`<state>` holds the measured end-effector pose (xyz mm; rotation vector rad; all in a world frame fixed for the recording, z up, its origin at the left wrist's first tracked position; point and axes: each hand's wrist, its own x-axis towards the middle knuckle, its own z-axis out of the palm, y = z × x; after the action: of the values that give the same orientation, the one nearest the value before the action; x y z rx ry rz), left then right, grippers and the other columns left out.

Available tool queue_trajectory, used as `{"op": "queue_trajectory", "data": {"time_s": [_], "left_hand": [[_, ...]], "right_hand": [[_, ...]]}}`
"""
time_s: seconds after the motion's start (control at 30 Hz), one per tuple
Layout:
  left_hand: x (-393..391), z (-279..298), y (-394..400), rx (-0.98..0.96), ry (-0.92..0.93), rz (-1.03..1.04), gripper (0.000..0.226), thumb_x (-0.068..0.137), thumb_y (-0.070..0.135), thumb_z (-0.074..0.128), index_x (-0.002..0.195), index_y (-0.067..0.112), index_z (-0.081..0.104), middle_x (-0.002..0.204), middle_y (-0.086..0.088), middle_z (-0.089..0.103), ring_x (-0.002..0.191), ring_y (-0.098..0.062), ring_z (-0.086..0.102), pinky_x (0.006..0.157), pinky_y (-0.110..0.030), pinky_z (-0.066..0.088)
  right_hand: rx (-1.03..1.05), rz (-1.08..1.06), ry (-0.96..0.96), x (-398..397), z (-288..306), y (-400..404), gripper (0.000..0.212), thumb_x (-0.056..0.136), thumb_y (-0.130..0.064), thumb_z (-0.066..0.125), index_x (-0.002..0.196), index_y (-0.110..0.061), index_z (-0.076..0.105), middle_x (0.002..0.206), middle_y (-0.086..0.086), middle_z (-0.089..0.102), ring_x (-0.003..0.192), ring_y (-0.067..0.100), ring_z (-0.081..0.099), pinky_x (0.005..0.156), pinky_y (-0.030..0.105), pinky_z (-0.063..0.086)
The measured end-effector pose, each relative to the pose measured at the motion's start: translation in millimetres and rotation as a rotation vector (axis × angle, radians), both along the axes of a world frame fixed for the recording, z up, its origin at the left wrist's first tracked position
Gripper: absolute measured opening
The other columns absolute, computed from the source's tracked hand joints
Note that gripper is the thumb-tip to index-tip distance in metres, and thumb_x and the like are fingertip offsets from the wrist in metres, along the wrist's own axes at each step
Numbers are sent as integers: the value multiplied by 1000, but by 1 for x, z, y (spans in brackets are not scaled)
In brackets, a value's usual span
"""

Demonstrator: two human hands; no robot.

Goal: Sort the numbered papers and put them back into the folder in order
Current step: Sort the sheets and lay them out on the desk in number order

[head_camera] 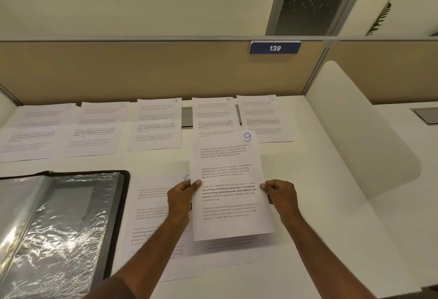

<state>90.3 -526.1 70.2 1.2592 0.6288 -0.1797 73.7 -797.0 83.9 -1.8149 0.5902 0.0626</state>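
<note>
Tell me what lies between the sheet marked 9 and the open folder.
Between sheet 9, held up off the desk by the left hand and right hand, and the folder lies sheet 6, flat on the desk. The left forearm crosses above it. Nothing upright blocks the way, and the folder's clear sleeve is uncovered.

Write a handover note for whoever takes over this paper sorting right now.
Left hand and right hand each pinch a side edge of sheet 9, held above the desk.
Back row, left to right: an unreadable sheet, then 2, 3, 4, 5.
Sheet 6 lies in front, with more sheets under 9.
Folder lies open at left.
Left: finish laying out, then refile in order.
</note>
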Motion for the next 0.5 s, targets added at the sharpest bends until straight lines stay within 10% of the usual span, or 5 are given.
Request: {"op": "queue_trajectory", "data": {"time_s": [0.27, 0.5], "left_hand": [[7, -1, -35, 49, -58, 47, 9, 88, 14, 76, 92, 5, 77, 72, 11, 75, 66, -6, 68, 57, -17, 52], [9, -2, -57, 54, -57, 63, 4, 88, 13, 77, 91, 10, 77, 79, 2, 77, 69, -8, 72, 61, -17, 56]], "right_hand": [[0, -22, -15, 0, 3, -38, 14, 91, -8, 72, 78, -13, 76, 79, 6, 78, 76, 35, 72, 76, 55, 61], [-11, -63, -13, -2, 4, -77, 14, 91, -10, 72, 78, -12, 76, 76, 4, 76, 68, 23, 65, 70, 47, 58]]}}
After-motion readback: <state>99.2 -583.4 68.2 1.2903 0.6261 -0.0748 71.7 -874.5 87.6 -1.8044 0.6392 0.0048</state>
